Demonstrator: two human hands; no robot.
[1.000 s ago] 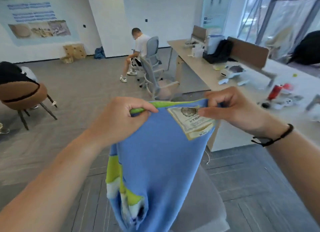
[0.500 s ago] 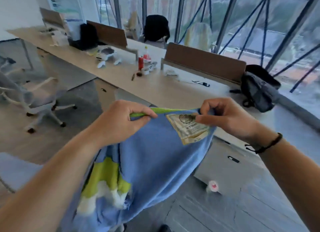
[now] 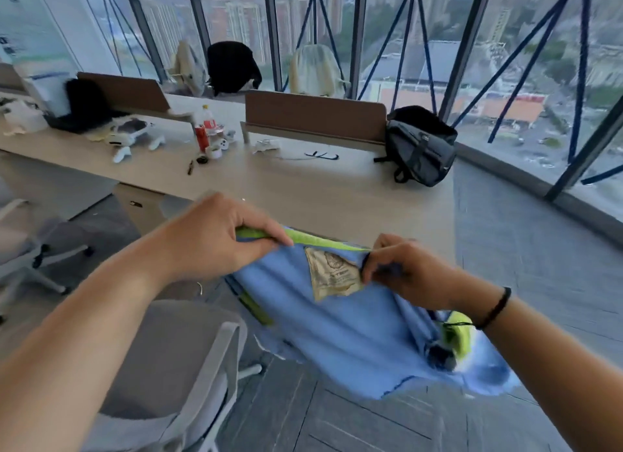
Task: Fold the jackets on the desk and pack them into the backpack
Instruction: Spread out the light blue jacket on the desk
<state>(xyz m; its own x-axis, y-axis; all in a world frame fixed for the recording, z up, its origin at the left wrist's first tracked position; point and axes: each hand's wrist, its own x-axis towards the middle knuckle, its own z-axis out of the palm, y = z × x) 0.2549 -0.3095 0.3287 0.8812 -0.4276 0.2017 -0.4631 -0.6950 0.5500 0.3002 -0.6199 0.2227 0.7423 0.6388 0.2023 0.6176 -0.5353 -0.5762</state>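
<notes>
Judging by the scene, little of the task had been completed: a blue jacket (image 3: 340, 320) was held unfolded in the air, near the desk (image 3: 303, 192), its green-trimmed edge pinched by the left hand (image 3: 215, 239) and the right hand (image 3: 404, 269). Folding remained undone, and the black backpack (image 3: 418, 145), far right on the desk, was not yet packed.

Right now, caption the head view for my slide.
Both hands hold a blue jacket before the desk.

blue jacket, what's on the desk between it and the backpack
In the head view, only bare desk lies between the blue jacket and the backpack.
</notes>
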